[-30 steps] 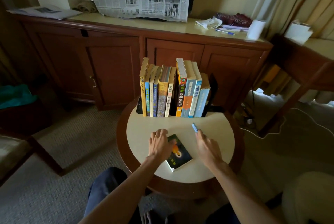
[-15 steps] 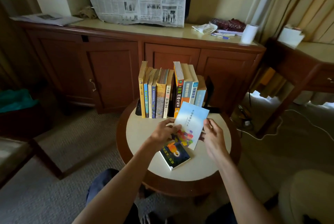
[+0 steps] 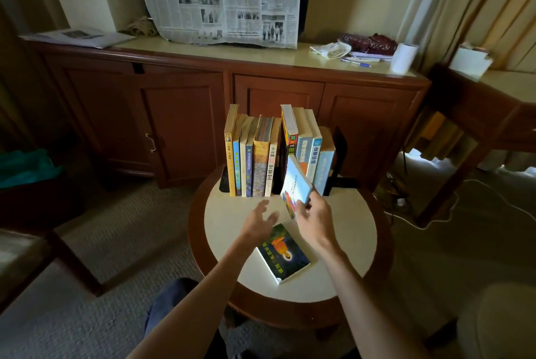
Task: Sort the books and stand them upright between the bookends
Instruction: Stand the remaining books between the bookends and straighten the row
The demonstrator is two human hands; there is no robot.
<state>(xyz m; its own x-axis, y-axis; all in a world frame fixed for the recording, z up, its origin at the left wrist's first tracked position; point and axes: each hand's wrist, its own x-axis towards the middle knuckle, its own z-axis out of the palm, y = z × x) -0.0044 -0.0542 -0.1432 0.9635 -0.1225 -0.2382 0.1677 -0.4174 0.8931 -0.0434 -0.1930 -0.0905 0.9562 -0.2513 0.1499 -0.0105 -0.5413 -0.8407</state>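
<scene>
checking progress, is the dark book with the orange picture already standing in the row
No, the dark book with the orange picture lies flat on the round cream-topped table, in front of the row of upright books.

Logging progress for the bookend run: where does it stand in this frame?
Done: a row of paperback books stands upright between the black metal bookends on the round cream-topped table.
In hand: the right hand holds a thin pale-blue booklet tilted toward a gap in the row; the left hand is open beside it.
Left: seat the booklet, then the dark-covered book lying flat.
</scene>
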